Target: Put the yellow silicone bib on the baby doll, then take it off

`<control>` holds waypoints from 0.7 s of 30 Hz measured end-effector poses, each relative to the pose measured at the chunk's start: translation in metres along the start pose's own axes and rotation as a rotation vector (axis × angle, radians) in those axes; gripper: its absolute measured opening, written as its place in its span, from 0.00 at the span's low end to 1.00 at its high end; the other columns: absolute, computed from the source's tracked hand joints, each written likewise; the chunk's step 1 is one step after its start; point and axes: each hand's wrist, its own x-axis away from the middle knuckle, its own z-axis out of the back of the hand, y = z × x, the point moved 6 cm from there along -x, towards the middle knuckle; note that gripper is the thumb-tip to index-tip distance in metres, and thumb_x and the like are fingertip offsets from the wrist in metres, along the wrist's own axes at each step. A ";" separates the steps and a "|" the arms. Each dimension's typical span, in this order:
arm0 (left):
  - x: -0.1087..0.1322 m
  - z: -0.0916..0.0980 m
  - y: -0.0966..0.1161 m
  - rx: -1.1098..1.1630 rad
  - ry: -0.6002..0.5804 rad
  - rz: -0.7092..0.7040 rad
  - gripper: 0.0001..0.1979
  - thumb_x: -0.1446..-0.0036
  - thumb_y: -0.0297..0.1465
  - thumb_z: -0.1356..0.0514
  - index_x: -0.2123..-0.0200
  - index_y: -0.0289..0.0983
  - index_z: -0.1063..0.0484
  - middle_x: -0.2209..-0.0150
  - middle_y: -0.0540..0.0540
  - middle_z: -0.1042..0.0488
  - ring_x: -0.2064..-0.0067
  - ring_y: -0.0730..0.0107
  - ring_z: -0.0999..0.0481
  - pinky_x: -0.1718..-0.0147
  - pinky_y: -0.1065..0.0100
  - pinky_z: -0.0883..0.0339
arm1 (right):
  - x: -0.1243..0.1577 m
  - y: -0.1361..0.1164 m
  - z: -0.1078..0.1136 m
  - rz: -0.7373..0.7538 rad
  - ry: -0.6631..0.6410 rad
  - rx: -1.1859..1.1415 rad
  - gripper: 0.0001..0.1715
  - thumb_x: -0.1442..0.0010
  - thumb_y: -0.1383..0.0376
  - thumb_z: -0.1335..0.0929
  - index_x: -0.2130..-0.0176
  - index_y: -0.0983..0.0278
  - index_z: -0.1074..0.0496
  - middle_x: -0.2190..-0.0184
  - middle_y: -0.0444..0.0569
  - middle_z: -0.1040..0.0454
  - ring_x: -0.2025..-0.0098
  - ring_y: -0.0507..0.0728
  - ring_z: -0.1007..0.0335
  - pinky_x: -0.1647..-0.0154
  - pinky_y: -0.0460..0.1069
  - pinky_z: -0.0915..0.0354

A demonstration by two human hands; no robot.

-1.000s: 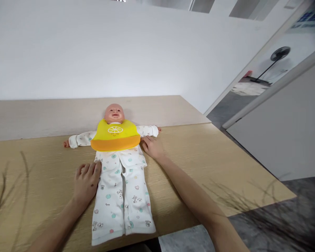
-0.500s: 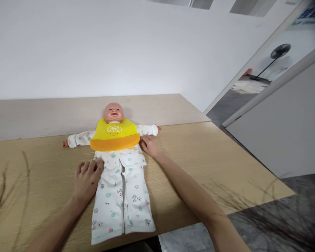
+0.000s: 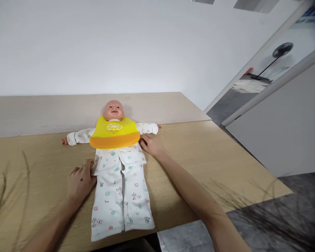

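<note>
A baby doll lies on its back on the wooden table, arms spread. It wears a white printed top and trousers and a yellow and orange bib. My left hand rests at the doll's waist, its fingers curled on the hem of the top. My right hand lies flat on the table beside the doll's other side, fingertips touching the bib's edge and the top.
The table meets a white wall at the back, with a paler raised strip along it. To the right, grey floor, a white partition and a standing fan further off. Thin dry twigs blur the lower corners.
My left hand has slid a little left and back off the trousers, and its fingers have curled onto the hem of the top. My right hand has barely moved.
</note>
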 end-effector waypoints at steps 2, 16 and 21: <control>-0.001 0.000 -0.003 -0.016 -0.047 0.053 0.15 0.40 0.28 0.42 0.50 0.32 0.28 0.61 0.38 0.17 0.59 0.46 0.17 0.58 0.55 0.30 | 0.000 -0.002 0.000 0.029 0.014 -0.025 0.11 0.31 0.68 0.37 0.57 0.66 0.25 0.59 0.53 0.21 0.58 0.57 0.26 0.56 0.49 0.38; 0.001 0.002 0.003 -0.153 -0.068 -0.015 0.10 0.38 0.29 0.41 0.66 0.39 0.19 0.62 0.39 0.16 0.62 0.47 0.17 0.64 0.57 0.30 | -0.001 0.001 -0.001 0.025 0.015 -0.039 0.12 0.31 0.67 0.37 0.58 0.65 0.25 0.59 0.53 0.20 0.59 0.57 0.26 0.56 0.49 0.38; 0.004 0.001 0.000 -0.161 -0.119 -0.016 0.11 0.38 0.28 0.43 0.67 0.41 0.19 0.60 0.42 0.15 0.59 0.48 0.17 0.62 0.58 0.29 | -0.001 0.001 0.000 0.026 0.030 -0.025 0.11 0.31 0.67 0.37 0.59 0.66 0.25 0.61 0.52 0.21 0.59 0.56 0.27 0.56 0.49 0.38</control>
